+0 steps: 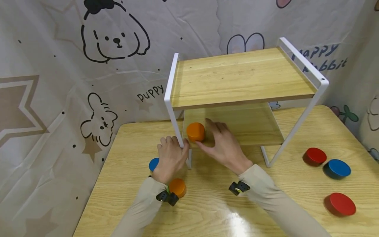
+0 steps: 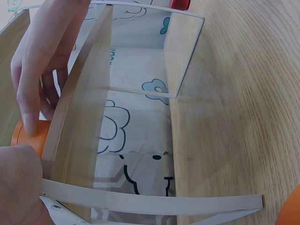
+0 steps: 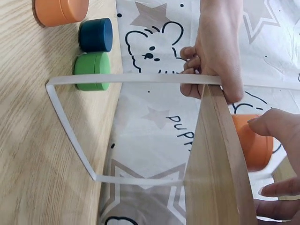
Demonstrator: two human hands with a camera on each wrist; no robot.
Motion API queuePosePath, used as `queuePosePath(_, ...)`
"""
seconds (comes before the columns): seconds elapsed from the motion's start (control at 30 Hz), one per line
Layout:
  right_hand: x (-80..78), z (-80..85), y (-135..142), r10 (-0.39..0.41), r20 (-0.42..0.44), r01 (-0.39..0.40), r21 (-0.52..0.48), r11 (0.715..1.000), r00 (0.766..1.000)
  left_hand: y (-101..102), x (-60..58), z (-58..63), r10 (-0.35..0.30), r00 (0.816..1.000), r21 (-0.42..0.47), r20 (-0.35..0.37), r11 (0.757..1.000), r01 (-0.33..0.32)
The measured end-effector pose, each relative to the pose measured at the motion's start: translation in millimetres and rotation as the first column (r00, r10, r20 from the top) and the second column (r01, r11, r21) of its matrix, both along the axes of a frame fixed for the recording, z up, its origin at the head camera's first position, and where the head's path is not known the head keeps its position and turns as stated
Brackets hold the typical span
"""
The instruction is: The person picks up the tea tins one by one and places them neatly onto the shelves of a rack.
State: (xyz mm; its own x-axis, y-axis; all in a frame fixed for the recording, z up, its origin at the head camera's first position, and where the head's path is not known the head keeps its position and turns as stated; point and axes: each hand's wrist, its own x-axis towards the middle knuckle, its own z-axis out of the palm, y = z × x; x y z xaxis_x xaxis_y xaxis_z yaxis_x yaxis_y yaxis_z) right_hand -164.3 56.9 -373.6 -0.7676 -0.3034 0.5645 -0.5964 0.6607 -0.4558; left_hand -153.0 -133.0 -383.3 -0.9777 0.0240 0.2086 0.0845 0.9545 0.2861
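Observation:
A two-tier wooden shelf (image 1: 242, 75) with a white metal frame stands on the table. My left hand (image 1: 171, 156) grips its left front post (image 1: 174, 126) at the lower board's height; in the right wrist view, curled fingers and thumb (image 3: 233, 89) lie on either side of the post. On the lower board's left end sits an orange round tin (image 1: 195, 131). Beside it is my right hand (image 1: 226, 148), fingers spread. The right thumb (image 2: 31, 119) touches the tin in the left wrist view, while the other fingers stay apart from it.
Left of the shelf are a blue tin (image 1: 153, 164), another orange tin (image 1: 177, 188) and a green tin (image 3: 92, 71). To the right lie a red tin (image 1: 315, 156), a blue one (image 1: 337, 169) and a nearer red one (image 1: 340, 204). A printed curtain (image 1: 133, 75) hangs behind the table.

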Motion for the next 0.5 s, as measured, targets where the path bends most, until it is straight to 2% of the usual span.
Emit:
queuePosePath(0.3, 9.7, -0.7, 27, -0.035, -0.092, 0.030, -0.057, 0.998, 0.995, 2, -1.1, 1.2, -0.001, 1.000, 0.037, 0.009, 0.999, 0.001)
queuePosePath(0.5, 16.5, -1.4, 43, -0.074, -0.131, 0.067, -0.057, 0.996, 0.989, 0, -1.0, 0.6, 0.000, 1.000, 0.029, 0.011, 1.000, 0.000)
